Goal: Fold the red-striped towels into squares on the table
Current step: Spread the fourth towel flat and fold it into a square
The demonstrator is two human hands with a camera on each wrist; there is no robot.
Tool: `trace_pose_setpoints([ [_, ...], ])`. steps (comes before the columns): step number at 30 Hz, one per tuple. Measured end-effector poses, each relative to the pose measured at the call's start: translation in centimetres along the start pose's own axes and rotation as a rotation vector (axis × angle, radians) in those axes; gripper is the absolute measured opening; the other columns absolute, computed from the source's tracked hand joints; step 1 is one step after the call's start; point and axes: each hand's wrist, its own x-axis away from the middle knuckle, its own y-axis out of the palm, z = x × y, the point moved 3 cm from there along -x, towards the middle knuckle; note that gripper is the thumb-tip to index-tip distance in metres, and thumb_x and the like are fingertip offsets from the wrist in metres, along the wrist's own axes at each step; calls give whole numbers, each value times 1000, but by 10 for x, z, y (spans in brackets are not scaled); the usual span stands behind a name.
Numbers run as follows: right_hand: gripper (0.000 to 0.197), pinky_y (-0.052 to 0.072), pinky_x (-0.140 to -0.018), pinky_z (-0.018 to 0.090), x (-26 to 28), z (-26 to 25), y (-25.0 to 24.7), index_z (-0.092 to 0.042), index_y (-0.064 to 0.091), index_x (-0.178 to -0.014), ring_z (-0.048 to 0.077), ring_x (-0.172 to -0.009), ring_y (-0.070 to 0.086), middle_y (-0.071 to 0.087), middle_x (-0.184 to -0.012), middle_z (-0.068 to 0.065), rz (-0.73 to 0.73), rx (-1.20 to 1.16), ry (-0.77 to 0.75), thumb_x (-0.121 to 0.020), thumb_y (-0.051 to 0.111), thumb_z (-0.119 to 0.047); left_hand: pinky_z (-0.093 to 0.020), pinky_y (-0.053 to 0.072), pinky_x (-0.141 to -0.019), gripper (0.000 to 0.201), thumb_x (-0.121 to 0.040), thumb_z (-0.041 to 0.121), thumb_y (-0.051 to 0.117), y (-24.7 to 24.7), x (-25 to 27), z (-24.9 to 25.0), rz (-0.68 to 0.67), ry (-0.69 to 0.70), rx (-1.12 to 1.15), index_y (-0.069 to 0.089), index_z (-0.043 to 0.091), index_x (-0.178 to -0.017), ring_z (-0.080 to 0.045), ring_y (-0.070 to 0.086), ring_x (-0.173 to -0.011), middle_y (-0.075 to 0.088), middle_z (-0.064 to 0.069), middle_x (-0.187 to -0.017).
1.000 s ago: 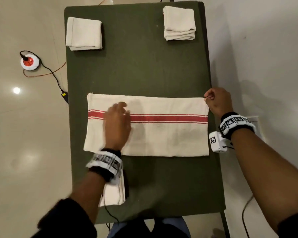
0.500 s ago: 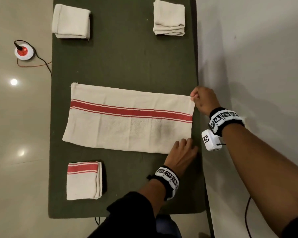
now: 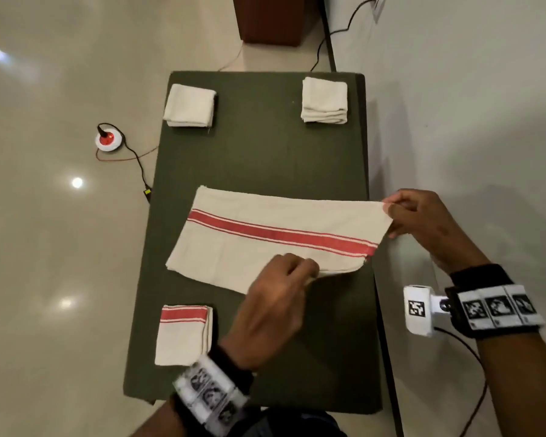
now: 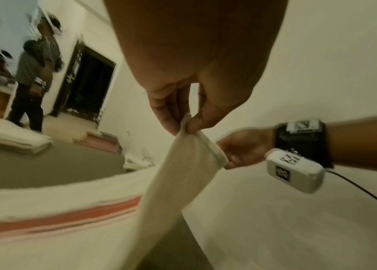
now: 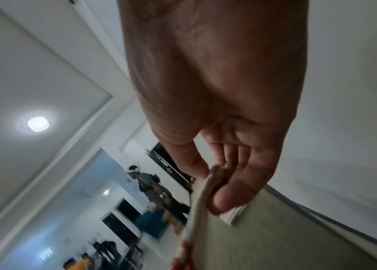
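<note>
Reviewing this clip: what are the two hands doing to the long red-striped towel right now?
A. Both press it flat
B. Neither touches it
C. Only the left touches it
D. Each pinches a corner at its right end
D: the left hand pinches the near right corner of the towel and the right hand pinches the far right corner, lifting that end.
</note>
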Motion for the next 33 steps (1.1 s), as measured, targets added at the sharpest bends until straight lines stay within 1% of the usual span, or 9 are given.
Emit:
trace_pose_setpoints([
  [3, 14, 54, -53, 22, 29, -59, -16, -1, 67, -112, 21, -59, 62, 72, -79, 18, 30, -188, -89, -100, 59, 1, -32, 53, -82, 31, -88, -8, 64, -91, 3, 2, 166, -14, 14, 70, 18, -103, -15, 64, -97, 67, 5, -110],
  [8, 14, 55, -66, 24, 50, -156, -19, 1, 69, -111, 19, -69, 63, 69, -85, 12, 30, -408, -300, -100, 64, -7, -27, 56, -81, 35, -88, -15, 63, -196, -28, 5, 358, 136, -96, 79, 12, -104, -13, 67, -91, 72, -1, -109],
  [12, 18, 58, -78, 29, 45, -218, -26, 0, 68, -110, 20, -73, 68, 70, -83, 6, 96, -509, -405, -98, 70, -13, -32, 61, -79, 30, -86, -6, 59, -248, -77, 1, 514, 188, -44, 80, 10, -101, -10, 71, -88, 74, -2, -100],
  [14, 15, 58, -81, 31, 46, -242, -31, -2, 69, -106, 19, -74, 69, 71, -82, 4, 132, -534, -441, -96, 72, -13, -33, 63, -80, 23, -85, 0, 66, -269, -97, 6, 545, 187, 38, 80, 9, -100, -10, 74, -88, 76, -3, -99],
  [19, 25, 58, -84, 33, 84, -269, -46, 0, 68, -113, 23, -81, 70, 72, -87, 8, 233, -447, -554, -96, 72, -18, -29, 63, -74, 13, -90, 6, 66, -295, -103, 36, 681, 328, 37, 75, 5, -99, -7, 73, -85, 75, -1, -93],
  [22, 30, 59, -81, 33, 129, -253, -45, 6, 67, -118, 26, -80, 71, 72, -87, 9, 290, -329, -567, -99, 68, -17, -25, 61, -75, 14, -97, 12, 69, -292, -74, 48, 687, 408, 25, 73, 4, -107, -6, 71, -89, 74, -3, -97],
  [26, 11, 61, -74, 30, 186, -189, -16, -6, 70, -109, 27, -76, 72, 74, -89, 11, 258, -280, -474, -98, 67, -5, -32, 59, -78, 7, -97, 8, 72, -256, -6, 37, 560, 420, -11, 76, 4, -101, -16, 70, -89, 74, -2, -100],
  [30, 11, 60, -68, 27, 217, -91, 40, -7, 72, -103, 24, -77, 73, 76, -92, 11, 143, -249, -226, -94, 70, -2, -36, 53, -79, 10, -95, 7, 72, -179, 69, -19, 242, 291, -120, 75, 11, -104, -21, 65, -93, 70, -1, -103],
  [33, 11, 59, -66, 26, 226, 4, 92, -8, 73, -101, 25, -81, 73, 76, -92, 15, 51, -225, 32, -94, 70, 0, -35, 48, -80, 16, -99, 12, 60, -103, 118, -73, -30, 227, -217, 73, 20, -105, -20, 61, -94, 68, 4, -103],
])
